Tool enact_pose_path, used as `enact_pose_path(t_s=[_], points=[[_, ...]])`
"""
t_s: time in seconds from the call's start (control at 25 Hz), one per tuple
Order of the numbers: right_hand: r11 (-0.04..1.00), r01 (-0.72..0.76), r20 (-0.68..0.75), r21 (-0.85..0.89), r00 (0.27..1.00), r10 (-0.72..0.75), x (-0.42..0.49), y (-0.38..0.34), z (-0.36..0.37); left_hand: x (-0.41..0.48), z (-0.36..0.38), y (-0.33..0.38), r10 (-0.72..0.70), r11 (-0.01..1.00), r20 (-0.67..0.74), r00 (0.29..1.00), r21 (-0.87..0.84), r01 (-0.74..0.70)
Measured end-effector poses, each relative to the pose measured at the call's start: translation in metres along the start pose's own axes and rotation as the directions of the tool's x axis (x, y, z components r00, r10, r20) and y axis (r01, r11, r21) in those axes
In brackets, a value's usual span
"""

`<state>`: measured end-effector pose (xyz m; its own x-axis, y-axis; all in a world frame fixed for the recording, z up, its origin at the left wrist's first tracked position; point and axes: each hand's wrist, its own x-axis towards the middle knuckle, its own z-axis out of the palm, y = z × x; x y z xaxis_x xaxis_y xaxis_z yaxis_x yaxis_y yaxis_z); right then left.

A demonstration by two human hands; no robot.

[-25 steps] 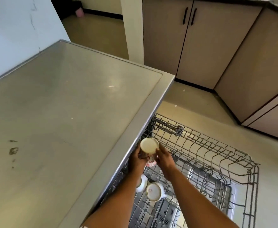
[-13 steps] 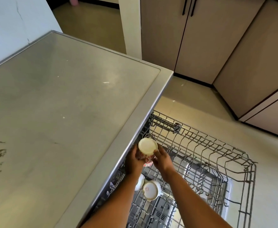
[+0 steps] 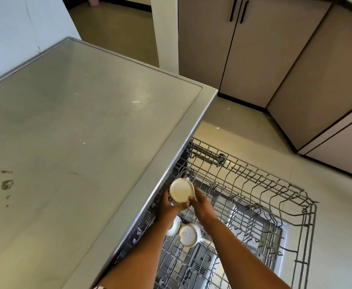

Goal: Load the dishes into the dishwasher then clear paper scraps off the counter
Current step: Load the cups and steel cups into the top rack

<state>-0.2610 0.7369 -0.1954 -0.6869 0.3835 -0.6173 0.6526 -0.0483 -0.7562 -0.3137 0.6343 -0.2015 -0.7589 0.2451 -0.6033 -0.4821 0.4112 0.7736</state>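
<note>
Left hand [image 3: 168, 207] and right hand [image 3: 202, 207] are gripping an inverted cup [image 3: 181, 192] over the dishwasher rack [image 3: 279, 185] during loading; setting it down there is looking next.

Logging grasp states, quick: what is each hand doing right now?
Left hand: grips the cream cup.
Right hand: grips the same cup, from the other side.

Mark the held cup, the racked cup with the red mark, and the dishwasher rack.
held cup [image 3: 181, 192], head view, upturned base
racked cup [image 3: 188, 235], head view, marked base
dishwasher rack [image 3: 310, 205], head view, far corner rim
</note>
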Motion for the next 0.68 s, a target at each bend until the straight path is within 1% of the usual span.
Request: enact_pose_path(t_s=[0.16, 0.28, 0.4, 0.48, 0.56, 0.68], points=[[0.999, 0.012, -0.033, -0.037, 0.999, -0.013, -0.018, -0.014, -0.004, -0.009, -0.006, 0.002, 0.041, 0.999, -0.012, 0.999, 0.031, -0.041], [0.989, 0.043, -0.053, -0.14, 0.997, -0.051, -0.039, -0.026, -0.006, -0.023, -0.01, 0.005, 0.068, 0.996, -0.017, 0.998, 0.063, -0.067], [0.988, 0.037, -0.131, -0.147, 0.99, -0.057, -0.066, -0.03, -0.011, -0.057, -0.017, 0.018, 0.13, 0.984, -0.076, 0.989, 0.132, -0.119], [0.987, 0.048, -0.172, -0.152, 0.982, -0.074, -0.086, -0.029, -0.011, -0.082, -0.022, 0.023, 0.172, 0.972, -0.062, 0.983, 0.171, -0.159], [0.983, 0.063, -0.214, -0.174, 0.972, -0.101, -0.105, -0.032, -0.011, -0.105, -0.026, 0.025, 0.202, 0.966, -0.049, 0.978, 0.177, -0.191], [0.978, 0.119, -0.27, -0.173, 0.949, -0.163, -0.138, -0.045, -0.007, -0.141, -0.037, 0.029, 0.27, 0.953, -0.103, 0.957, 0.17, -0.25]])
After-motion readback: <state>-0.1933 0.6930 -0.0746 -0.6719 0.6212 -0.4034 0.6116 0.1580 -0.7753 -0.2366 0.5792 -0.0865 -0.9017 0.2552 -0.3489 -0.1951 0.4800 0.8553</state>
